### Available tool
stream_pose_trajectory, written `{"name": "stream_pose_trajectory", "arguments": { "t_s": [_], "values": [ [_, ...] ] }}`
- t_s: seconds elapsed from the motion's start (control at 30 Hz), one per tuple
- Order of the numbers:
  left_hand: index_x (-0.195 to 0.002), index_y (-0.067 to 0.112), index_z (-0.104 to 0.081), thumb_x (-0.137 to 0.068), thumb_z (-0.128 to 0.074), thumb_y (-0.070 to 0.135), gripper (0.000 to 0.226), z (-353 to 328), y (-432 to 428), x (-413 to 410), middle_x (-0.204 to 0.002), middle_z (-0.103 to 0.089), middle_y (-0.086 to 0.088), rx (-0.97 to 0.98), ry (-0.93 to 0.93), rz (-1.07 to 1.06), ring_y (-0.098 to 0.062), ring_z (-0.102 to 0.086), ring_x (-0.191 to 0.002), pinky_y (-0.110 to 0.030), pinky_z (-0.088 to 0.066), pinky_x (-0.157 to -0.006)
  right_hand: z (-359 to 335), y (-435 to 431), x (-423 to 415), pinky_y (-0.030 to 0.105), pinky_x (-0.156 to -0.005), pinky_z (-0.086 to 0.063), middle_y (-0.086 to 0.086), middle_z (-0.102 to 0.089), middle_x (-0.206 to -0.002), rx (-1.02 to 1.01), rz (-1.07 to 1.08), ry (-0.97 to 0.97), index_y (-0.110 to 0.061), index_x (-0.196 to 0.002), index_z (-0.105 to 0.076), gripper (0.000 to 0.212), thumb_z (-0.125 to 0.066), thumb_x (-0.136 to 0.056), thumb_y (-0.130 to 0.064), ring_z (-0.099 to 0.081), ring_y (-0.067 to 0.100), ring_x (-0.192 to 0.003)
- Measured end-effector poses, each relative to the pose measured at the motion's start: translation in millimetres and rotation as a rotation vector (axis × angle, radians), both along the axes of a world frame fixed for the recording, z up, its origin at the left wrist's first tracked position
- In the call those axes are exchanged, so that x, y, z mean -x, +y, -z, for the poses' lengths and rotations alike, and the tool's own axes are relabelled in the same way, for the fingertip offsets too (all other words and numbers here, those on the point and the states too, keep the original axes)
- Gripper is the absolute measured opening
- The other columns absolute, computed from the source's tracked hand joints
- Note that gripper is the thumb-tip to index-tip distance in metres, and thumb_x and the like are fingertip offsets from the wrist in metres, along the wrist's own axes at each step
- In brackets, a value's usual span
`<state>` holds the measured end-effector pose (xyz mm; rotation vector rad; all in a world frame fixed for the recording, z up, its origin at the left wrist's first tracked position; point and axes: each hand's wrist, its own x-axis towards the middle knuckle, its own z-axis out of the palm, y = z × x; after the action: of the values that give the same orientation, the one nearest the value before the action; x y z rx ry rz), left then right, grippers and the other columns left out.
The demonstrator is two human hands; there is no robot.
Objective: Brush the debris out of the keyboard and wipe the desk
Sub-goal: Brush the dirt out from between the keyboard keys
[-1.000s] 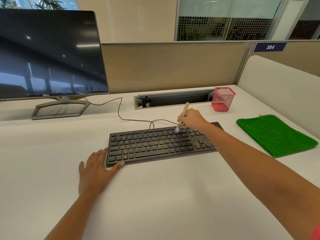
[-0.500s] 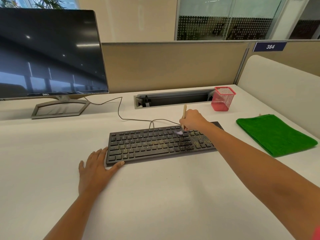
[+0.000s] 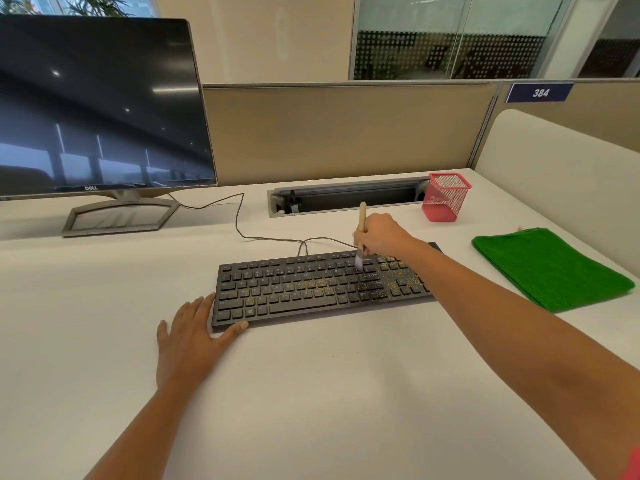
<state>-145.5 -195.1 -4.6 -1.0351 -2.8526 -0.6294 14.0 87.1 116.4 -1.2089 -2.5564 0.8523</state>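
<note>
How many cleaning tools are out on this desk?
2: a brush held in the right hand, bristles on the keyboard near its upper right keys, and a green cloth lying on the desk right of the keyboard. None seems hidden.

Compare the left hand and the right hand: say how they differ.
The left hand lies flat with fingers spread; the right hand is curled round the brush. The left hand rests on the desk, thumb at the near left corner of the keyboard; the right hand is raised over its far right keys. Both are bare.
</note>
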Motion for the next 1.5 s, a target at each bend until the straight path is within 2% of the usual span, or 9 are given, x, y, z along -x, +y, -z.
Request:
{"name": "stream_pose_trajectory", "arguments": {
  "t_s": [0.2, 0.4, 0.5, 0.67, 0.8, 0.9, 1.07, 1.23, 1.5],
  "values": [
    [-0.146, 0.028, -0.031, -0.07, -0.026, 0.09, 0.098, -0.6, -1.0, -1.3, -0.15, -0.036, 0.003, -0.002, -0.014, -0.004, -0.016, -0.022, -0.142, -0.049, -0.012, -0.115, 2.5, -5.5, -8.2, 0.024, -0.069, -0.046, 0.015, -0.067, -0.105, 0.032, -0.217, -0.061, -0.003, -0.107, -0.066, 0.029, -0.052, -0.095, -0.025, -0.058, 0.019, -0.082],
    [-0.145, 0.027, -0.032, -0.07, -0.026, 0.085, 0.096, 1.2, -0.6, -0.2, -0.149, -0.037, 0.002, 0.009, 0.004, -0.006, -0.017, -0.024, -0.141, -0.049, -0.013, -0.114, -2.3, 6.7, -15.1, 0.028, -0.068, -0.039, 0.017, -0.065, -0.099, -0.202, -0.053, -0.294, 0.003, -0.109, -0.061, 0.029, -0.05, -0.095, -0.02, -0.055, 0.022, -0.079],
    [-0.145, 0.027, -0.032, -0.064, -0.021, 0.085, 0.1, 1.4, -0.6, 0.5, -0.149, -0.037, 0.002, 0.007, 0.003, -0.006, -0.017, -0.025, -0.141, -0.049, -0.013, -0.114, -3.9, 10.9, -13.4, 0.026, -0.06, -0.043, 0.017, -0.065, -0.102, -0.183, 0.01, -0.206, 0.004, -0.11, -0.062, 0.028, -0.053, -0.094, -0.018, -0.058, 0.023, -0.079],
    [-0.145, 0.027, -0.031, -0.072, -0.029, 0.084, 0.093, 1.1, -0.6, -0.5, -0.149, -0.036, 0.003, 0.006, -0.004, -0.003, -0.017, -0.023, -0.142, -0.049, -0.012, -0.115, -0.4, 9.0, -8.9, 0.036, -0.086, -0.054, 0.018, -0.066, -0.106, 0.04, 0.0, 0.004, 0.003, -0.109, -0.064, 0.03, -0.055, -0.093, -0.02, -0.063, 0.023, -0.084],
    [-0.146, 0.028, -0.031, -0.073, -0.031, 0.084, 0.092, 0.2, -1.5, -2.2, -0.15, -0.035, 0.003, 0.006, -0.013, -0.009, -0.016, -0.022, -0.142, -0.048, -0.011, -0.115, -3.0, 2.9, -8.4, 0.025, -0.054, -0.041, 0.011, -0.056, -0.09, -0.167, 0.062, -0.218, 0.004, -0.11, -0.059, 0.027, -0.052, -0.094, -0.016, -0.056, 0.024, -0.079],
    [-0.146, 0.029, -0.031, -0.07, -0.03, 0.078, 0.09, -0.2, -1.7, -2.2, -0.15, -0.034, 0.003, 0.008, -0.016, -0.006, -0.015, -0.021, -0.142, -0.047, -0.01, -0.115, -6.6, -6.7, 1.1, 0.022, -0.05, -0.034, 0.011, -0.055, -0.088, -0.2, 0.079, -0.119, 0.002, -0.109, -0.06, 0.026, -0.049, -0.095, -0.018, -0.054, 0.021, -0.076],
    [-0.145, 0.03, -0.032, -0.063, -0.018, 0.09, 0.102, 1.1, -1.4, 0.1, -0.149, -0.035, 0.004, 0.008, -0.014, -0.009, -0.014, -0.021, -0.142, -0.047, -0.01, -0.115, -10.7, -38.3, 29.7, 0.029, -0.076, -0.055, 0.014, -0.066, -0.097, 0.016, -0.014, 0.234, -0.001, -0.104, -0.062, 0.021, -0.057, -0.092, -0.017, -0.066, 0.021, -0.081],
    [-0.143, 0.03, -0.033, -0.059, -0.015, 0.087, 0.103, 1.6, -1.3, -1.4, -0.148, -0.036, 0.005, 0.0, -0.013, -0.012, -0.013, -0.021, -0.141, -0.047, -0.009, -0.116, -0.5, -80.2, 63.4, 0.01, -0.056, -0.052, 0.009, -0.066, -0.087, 0.271, -0.081, 0.395, -0.003, -0.104, -0.064, 0.021, -0.061, -0.089, -0.018, -0.063, 0.009, -0.061],
    [-0.144, 0.03, -0.032, -0.06, -0.015, 0.088, 0.103, 2.0, -0.4, -0.7, -0.15, -0.033, 0.006, 0.013, -0.018, -0.015, -0.012, -0.018, -0.142, -0.046, -0.007, -0.115, 11.7, -127.2, 115.2, 0.041, -0.088, -0.052, 0.019, -0.066, -0.104, 0.191, -0.236, 0.324, 0.004, -0.106, -0.065, 0.035, -0.049, -0.096, -0.026, -0.065, 0.03, -0.094]
  ]
}}
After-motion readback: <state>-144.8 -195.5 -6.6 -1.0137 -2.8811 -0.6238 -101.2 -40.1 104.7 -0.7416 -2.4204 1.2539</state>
